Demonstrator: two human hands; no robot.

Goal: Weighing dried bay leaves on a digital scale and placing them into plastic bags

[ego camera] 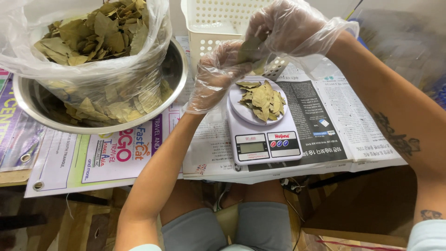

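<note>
Both hands wear clear plastic gloves. My left hand (214, 74) and my right hand (284, 29) meet just above a small white kitchen scale (263, 135) and together grip a dried green leaf (251, 50). A small pile of dried leaves (262, 99) lies on the scale's round pan. To the left, a clear plastic bag of the same dried leaves (93, 42) sits inside a large steel bowl (29, 108).
A white perforated plastic basket (214, 29) stands behind the scale. Newspaper sheets (344, 116) and a printed banner (116, 155) cover the table. The table's front edge runs just below the scale, with my knees under it.
</note>
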